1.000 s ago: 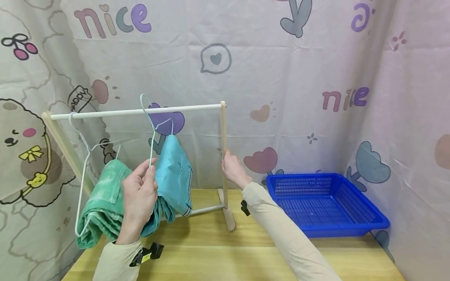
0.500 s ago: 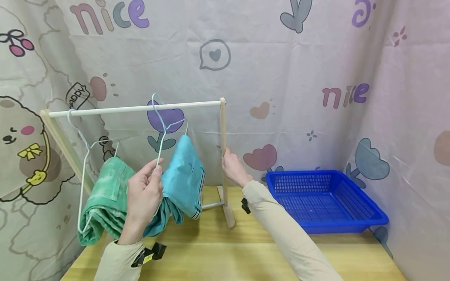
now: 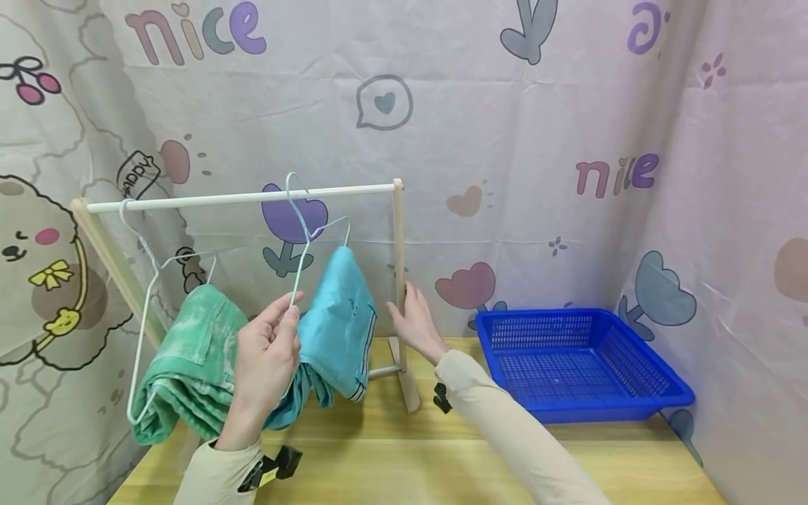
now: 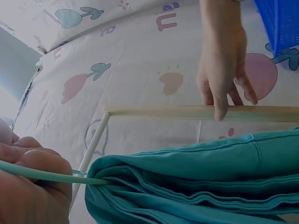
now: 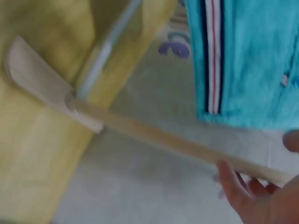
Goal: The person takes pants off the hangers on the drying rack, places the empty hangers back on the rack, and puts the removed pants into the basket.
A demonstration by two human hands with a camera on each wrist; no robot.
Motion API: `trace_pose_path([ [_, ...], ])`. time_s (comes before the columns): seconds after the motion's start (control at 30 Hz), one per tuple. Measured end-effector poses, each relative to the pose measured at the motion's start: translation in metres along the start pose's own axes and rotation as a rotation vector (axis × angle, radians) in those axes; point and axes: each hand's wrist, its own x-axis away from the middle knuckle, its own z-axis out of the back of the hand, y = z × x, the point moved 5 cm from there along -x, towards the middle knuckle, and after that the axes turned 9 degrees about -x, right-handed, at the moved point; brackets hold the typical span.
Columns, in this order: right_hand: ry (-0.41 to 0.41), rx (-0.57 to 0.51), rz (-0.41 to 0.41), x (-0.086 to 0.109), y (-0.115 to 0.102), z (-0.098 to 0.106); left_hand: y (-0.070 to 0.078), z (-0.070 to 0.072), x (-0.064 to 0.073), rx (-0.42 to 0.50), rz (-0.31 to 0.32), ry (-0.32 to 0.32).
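Note:
My left hand [image 3: 266, 365] pinches the side wire of a pale mint clothes hanger [image 3: 301, 263], whose hook is over the white bar [image 3: 221, 200] of a small clothes rack. Folded over this hanger is a pair of turquoise trousers [image 3: 341, 322] with a striped edge. In the left wrist view, the mint wire [image 4: 51, 176] runs across the left fingers beneath the thumb. At the rack's right wooden post [image 3: 400, 245], my right hand [image 3: 418, 324] has its fingers extended and thumb spread apart. Its fingertips [image 5: 225, 170] lie at the post in the right wrist view.
A green folded garment [image 3: 196, 344] hangs on a white hanger [image 3: 146, 308] at the rack's left end. A blue plastic basket [image 3: 581, 414] stands on the right of the wooden table [image 3: 391, 463]. Behind is a printed cloth backdrop [image 3: 492, 126].
My left hand has slid the mint hanger with the turquoise trousers rightward along the bar. My right hand has loosened its grip on the post, and its fingers have straightened.

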Motion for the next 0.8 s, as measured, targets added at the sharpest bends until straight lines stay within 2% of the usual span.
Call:
trace_pose_path([
  [0.17, 0.155, -0.015, 0.068, 0.015, 0.008, 0.000, -0.002, -0.005, 0.005, 0.035, -0.001, -0.026],
  [0.23, 0.162, -0.010, 0.093, 0.021, 0.010, -0.002, -0.004, -0.008, 0.008, 0.059, 0.011, -0.041],
  [0.33, 0.080, 0.005, 0.102, 0.030, 0.015, -0.012, -0.007, -0.012, 0.013, 0.071, 0.030, -0.062],
  [0.47, -0.053, 0.019, 0.052, 0.045, 0.025, -0.031, -0.010, -0.019, 0.018, 0.066, 0.034, -0.066],
  [0.6, -0.087, -0.007, -0.003, 0.057, 0.035, -0.043, -0.010, -0.024, 0.020, 0.052, 0.021, -0.056],
  [0.7, -0.115, -0.092, -0.085, 0.063, 0.041, -0.051, -0.009, -0.027, 0.020, 0.022, -0.003, -0.050],
  [0.8, -0.212, -0.307, -0.249, 0.071, 0.050, -0.062, -0.006, -0.028, 0.019, -0.001, -0.022, -0.041],
])
